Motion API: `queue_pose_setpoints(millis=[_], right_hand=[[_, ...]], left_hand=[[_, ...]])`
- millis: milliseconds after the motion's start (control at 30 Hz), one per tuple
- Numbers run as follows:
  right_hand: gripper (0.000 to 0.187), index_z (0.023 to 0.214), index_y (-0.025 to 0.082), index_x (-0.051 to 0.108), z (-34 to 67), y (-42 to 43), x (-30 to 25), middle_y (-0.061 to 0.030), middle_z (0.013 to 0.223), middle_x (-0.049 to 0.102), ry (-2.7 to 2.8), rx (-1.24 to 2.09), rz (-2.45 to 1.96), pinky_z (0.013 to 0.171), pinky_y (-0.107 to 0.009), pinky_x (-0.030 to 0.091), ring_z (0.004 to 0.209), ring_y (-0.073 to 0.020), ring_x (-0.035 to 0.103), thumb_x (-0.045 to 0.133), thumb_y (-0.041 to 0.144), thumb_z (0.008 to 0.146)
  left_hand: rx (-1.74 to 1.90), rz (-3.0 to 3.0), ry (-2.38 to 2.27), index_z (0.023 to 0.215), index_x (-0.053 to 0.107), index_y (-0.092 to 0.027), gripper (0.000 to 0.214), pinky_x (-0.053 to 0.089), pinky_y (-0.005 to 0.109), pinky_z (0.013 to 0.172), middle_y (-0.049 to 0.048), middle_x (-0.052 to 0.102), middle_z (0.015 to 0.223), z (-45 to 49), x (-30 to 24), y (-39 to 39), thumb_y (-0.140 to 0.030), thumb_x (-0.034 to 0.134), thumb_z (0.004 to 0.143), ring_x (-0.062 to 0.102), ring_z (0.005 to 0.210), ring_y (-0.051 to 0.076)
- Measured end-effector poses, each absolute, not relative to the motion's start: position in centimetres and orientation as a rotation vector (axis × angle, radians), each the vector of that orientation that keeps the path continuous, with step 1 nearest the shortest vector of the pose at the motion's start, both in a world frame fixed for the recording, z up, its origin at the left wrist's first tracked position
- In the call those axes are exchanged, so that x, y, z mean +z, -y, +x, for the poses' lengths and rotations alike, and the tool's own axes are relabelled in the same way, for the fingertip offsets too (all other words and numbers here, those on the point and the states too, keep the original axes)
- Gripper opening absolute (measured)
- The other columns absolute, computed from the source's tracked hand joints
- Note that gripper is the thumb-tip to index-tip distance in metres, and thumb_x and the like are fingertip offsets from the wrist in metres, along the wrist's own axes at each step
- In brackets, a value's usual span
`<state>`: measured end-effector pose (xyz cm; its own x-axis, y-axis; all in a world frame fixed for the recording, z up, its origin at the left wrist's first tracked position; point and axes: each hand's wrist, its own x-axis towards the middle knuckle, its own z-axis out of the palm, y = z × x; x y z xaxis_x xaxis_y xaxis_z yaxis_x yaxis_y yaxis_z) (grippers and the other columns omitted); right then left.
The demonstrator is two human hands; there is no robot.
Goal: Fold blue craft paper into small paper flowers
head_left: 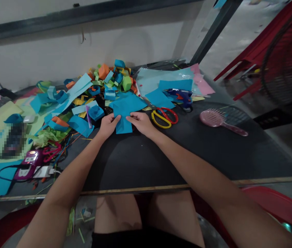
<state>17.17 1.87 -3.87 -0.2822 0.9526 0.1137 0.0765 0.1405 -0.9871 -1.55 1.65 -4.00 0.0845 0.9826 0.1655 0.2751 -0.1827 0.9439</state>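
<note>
A strip of blue paper (124,125) is held upright between my two hands, over the dark tabletop. My left hand (108,125) pinches its left edge with thumb and fingers. On the opposite edge, my right hand (141,123) grips the paper the same way. Scissors with one red and one yellow handle (161,119) lie just right of my right hand. A purple pen (88,117) rests on blue paper to the left of my left hand. Behind the strip sits a heap of folded paper pieces (110,82) in orange, green, blue and yellow.
A blue glue gun (184,96) lies on paper sheets at the back right. Farther right is a pink hairbrush (218,120). A purple device (31,163) with cables is at the left. The wooden table edge (135,190) runs before my lap; a fan (288,62) stands right.
</note>
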Motion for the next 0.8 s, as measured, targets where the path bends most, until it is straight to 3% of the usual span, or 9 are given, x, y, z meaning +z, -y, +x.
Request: queue_pose_setpoints(millis=[200, 400, 633, 800], right_hand=[[0.039, 0.073, 0.02, 0.054, 17.0, -1.7, -3.4, 0.0039, 0.056, 0.047, 1.405, 1.357, -1.024, 0.047, -0.028, 0.044, 0.05, -0.0134, 0.048, 0.07, 0.055, 0.068], [0.038, 0.095, 0.018, 0.066, 17.1, -2.1, -3.8, 0.0024, 0.059, 0.058, 1.367, 1.369, -1.03, 0.047, -0.029, 0.045, 0.049, -0.0145, 0.053, 0.069, 0.047, 0.071], [0.035, 0.093, 0.021, 0.069, 17.3, -2.2, -3.8, 0.0015, 0.06, 0.06, 1.424, 1.387, -0.973, 0.047, -0.027, 0.044, 0.047, -0.013, 0.051, 0.067, 0.052, 0.076], [0.026, 0.087, 0.021, 0.07, 17.3, -2.2, -3.6, 0.0016, 0.057, 0.057, 1.429, 1.385, -1.005, 0.047, -0.026, 0.044, 0.047, -0.0129, 0.05, 0.059, 0.043, 0.082]], left_hand=[[1.12, 1.42, -1.075, 0.091, 0.069, -0.016, 0.055, 0.055, 0.033, 0.072, 0.0047, 0.071, 0.081, -1.4, -3.7, -1.6, -0.064, 0.074, 0.067, 0.065, 0.072, 0.018], [1.189, 1.447, -1.063, 0.078, 0.07, -0.016, 0.038, 0.047, 0.026, 0.055, -0.0012, 0.06, 0.059, -1.5, -3.7, -1.6, -0.053, 0.077, 0.07, 0.055, 0.054, 0.012], [1.167, 1.528, -1.082, 0.09, 0.079, -0.019, 0.02, 0.056, 0.033, 0.072, 0.0048, 0.075, 0.079, -1.6, -3.1, -1.5, -0.032, 0.07, 0.078, 0.069, 0.081, 0.021], [1.131, 1.485, -1.128, 0.082, 0.08, -0.019, 0.018, 0.056, 0.033, 0.072, 0.0043, 0.075, 0.076, -1.4, -3.0, -1.5, -0.023, 0.064, 0.074, 0.069, 0.075, 0.02]])
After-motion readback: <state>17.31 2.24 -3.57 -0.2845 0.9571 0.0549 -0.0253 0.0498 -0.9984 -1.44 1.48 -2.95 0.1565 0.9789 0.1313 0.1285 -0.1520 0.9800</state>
